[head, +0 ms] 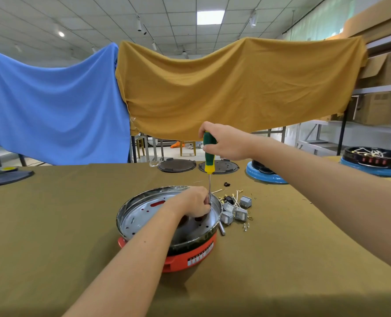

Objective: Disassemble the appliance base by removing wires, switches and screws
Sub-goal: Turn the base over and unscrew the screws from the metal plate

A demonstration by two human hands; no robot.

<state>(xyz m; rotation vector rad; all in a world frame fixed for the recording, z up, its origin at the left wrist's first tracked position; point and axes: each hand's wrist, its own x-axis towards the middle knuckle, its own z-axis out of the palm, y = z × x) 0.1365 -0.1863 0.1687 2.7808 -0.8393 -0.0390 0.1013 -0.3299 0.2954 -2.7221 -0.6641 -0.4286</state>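
The appliance base [144, 216], a round silver pan-shaped shell on a red plastic body, sits in the middle of the table. My right hand [224, 141] grips the green and yellow handle of a screwdriver [209, 156], which stands upright with its tip down inside the far right rim of the base. My left hand [195, 203] reaches into the base and pinches the screwdriver's shaft near the tip. The tip and whatever it touches are hidden by my fingers. Several grey switches [235, 210] with wires and small screws lie on the cloth just right of the base.
Two dark round lids [176, 165] lie at the table's far edge. A blue-rimmed appliance base [265, 175] stands at the far right, and another one [372, 160] holding wires stands further right. A dark flat object [5, 176] lies at the far left. Blue and mustard cloths hang behind.
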